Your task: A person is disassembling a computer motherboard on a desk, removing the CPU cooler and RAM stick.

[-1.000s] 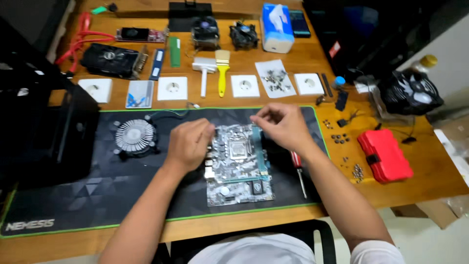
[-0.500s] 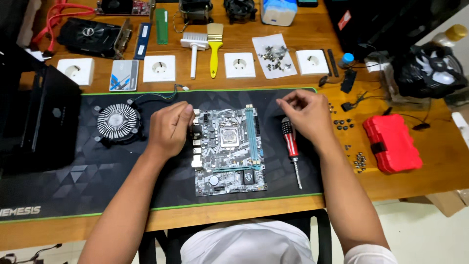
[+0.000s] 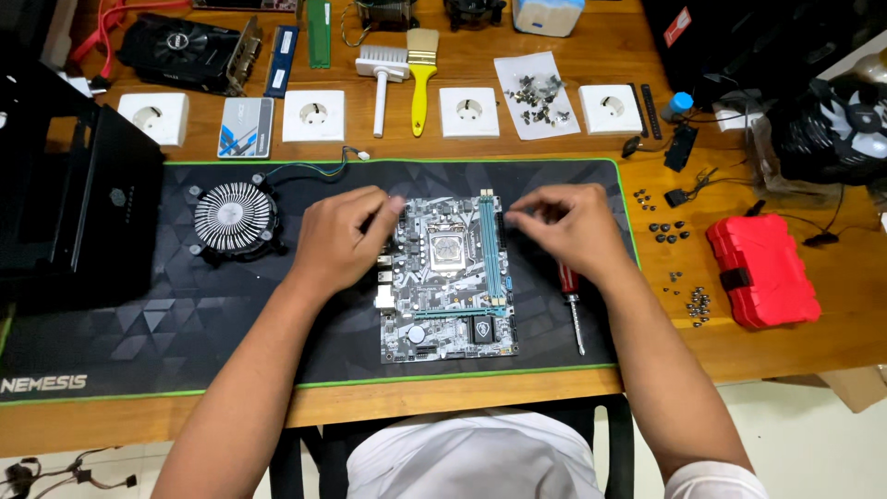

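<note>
meanwhile both hands — left hand [image 3: 337,240], right hand [image 3: 573,229] — loosely curled, empty, touch the motherboard's [image 3: 450,277] edges.

A matt black mat [image 3: 139,314] covers the smooth varnished wooden table [image 3: 647,55], beside a glossy red plastic case [image 3: 762,271]

Left hand [image 3: 337,242]: covers the motherboard's [image 3: 450,277] upper left edge; fingertip contact cannot be told.
Right hand [image 3: 571,229]: hides the screwdriver's [image 3: 573,310] handle.
Black case [image 3: 78,199]: cut off by the left frame edge.
Screws [image 3: 534,97]: too small to tell apart.
</note>
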